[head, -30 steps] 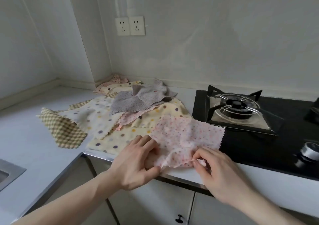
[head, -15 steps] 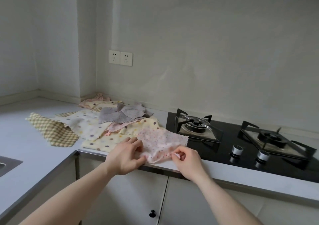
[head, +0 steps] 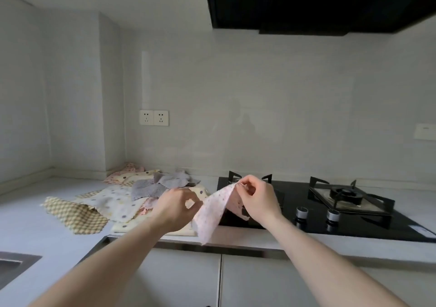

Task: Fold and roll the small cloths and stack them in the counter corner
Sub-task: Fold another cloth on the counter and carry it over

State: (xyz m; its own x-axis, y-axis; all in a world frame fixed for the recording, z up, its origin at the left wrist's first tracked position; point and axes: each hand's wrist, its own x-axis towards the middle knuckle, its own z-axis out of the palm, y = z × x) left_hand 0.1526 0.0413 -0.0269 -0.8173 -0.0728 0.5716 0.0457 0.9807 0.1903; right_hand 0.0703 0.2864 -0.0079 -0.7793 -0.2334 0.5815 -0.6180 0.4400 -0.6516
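1. Holding the pink dotted cloth (head: 210, 214) up off the table (head: 30, 233) now, where a second ago it lay flat at the front edge under both hands; it hangs in mid-frame, folded over and drooping down past the table's front edge.
2. The left hand (head: 175, 209) pinches the cloth's left edge between curled thumb and fingers; the right hand (head: 257, 200) pinches the top corner, higher up than the left, fingers curled round it.
3. The view has tilted upward since the earlier frames: a black hood (head: 318, 2) now fills the upper right of the frame, and both burners of the black stove (head: 354, 217) show at right.
4. Left of centre, the heap of loose cloths (head: 122, 200) lies unchanged on the table, running back into the corner; the left hand covers its right end.
5. Counted in the heap: one grey cloth (head: 160, 185) on top, one yellow checked cloth (head: 75, 213) at the left end, one white dotted cloth, at least one cream dotted one beneath, and pink ones behind; the full number I cannot tell.
6. Two burners, two knobs (head: 317, 212) at the stove's front, two wall sockets (head: 154, 117) left of centre, and a sink corner (head: 14, 266) at lower left.
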